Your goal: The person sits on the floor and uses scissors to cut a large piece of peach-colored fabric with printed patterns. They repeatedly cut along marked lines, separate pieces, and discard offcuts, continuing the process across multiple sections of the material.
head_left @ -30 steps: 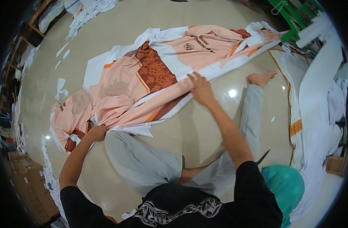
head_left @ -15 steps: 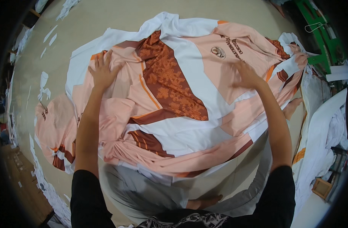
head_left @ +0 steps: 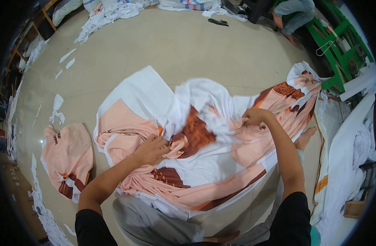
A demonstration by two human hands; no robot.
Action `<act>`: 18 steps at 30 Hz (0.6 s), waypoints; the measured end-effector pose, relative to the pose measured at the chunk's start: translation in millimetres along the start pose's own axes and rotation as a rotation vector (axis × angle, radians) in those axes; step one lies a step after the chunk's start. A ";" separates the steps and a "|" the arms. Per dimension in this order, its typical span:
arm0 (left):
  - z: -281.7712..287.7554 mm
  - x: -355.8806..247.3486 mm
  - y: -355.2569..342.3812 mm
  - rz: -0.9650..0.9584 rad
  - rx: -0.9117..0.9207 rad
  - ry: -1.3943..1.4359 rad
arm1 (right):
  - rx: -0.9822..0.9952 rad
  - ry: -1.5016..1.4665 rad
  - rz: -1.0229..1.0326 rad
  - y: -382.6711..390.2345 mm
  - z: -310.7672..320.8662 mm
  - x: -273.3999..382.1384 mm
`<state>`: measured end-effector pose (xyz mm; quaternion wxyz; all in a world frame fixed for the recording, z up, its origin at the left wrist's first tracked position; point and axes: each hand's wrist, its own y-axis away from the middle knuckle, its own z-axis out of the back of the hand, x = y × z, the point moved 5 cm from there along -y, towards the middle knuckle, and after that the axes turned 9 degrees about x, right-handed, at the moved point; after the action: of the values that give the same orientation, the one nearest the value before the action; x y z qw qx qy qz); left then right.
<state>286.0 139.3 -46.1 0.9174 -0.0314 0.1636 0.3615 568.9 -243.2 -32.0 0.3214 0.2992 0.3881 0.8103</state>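
A large printed fabric (head_left: pixel 208 172) in peach, white, brown and orange lies rumpled on the floor before me. My left hand (head_left: pixel 152 150) has its fingers curled into a bunched peach and orange part of it, left of the middle. To the right, my right hand (head_left: pixel 255 117) is closed round a peach fold. Between my hands the white cloth and a brown patterned patch are crumpled and smeared by motion. The fabric's far right end stretches to a green metal frame (head_left: pixel 333 45). Apart from it, at the left, lies a smaller peach piece of cloth (head_left: pixel 71 153).
White scraps (head_left: pixel 58 108) are scattered on the tiled floor (head_left: pixel 188 45) at the left. White cloth heaps (head_left: pixel 110 18) line the far edge. Another person's leg (head_left: pixel 292 16) shows at the far right, near the green frame. White cloth (head_left: pixel 340 151) lies along the right side.
Both hands, spread over the fabric before, have come nearer to each other and closed on it. The flat fabric has bunched up, its far edge drawn toward me. The view takes in more floor beyond.
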 end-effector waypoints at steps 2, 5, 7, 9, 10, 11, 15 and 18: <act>13.6 42.9 18.3 0.328 -0.240 -0.256 | -0.334 -0.055 -0.184 44.1 5.5 15.4; 58.2 43.4 31.7 0.638 -0.310 -0.265 | -0.481 -0.177 -0.147 64.1 -33.9 5.3; 59.8 34.7 50.8 0.732 -0.074 -0.006 | -0.287 -0.217 -0.058 90.9 -72.4 44.6; 3.7 14.8 83.3 0.591 0.423 0.323 | 0.029 -0.249 0.083 100.8 -132.4 48.4; -21.2 0.0 109.4 0.463 0.710 0.445 | 0.275 -0.194 0.175 100.7 -159.3 52.3; -36.2 4.9 125.0 0.343 0.823 0.443 | 0.507 -0.154 0.258 105.7 -184.6 54.5; 57.7 127.6 66.2 0.800 0.459 0.192 | 0.384 -0.369 0.198 85.7 -81.7 56.8; 175.9 196.1 -26.2 1.290 -0.576 -0.517 | -0.636 -0.886 0.056 64.2 5.2 -25.7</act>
<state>486.9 279.0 55.2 0.4881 -0.0823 -0.1722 0.8517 570.0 -292.0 17.4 0.5073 0.5102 -0.0567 0.6922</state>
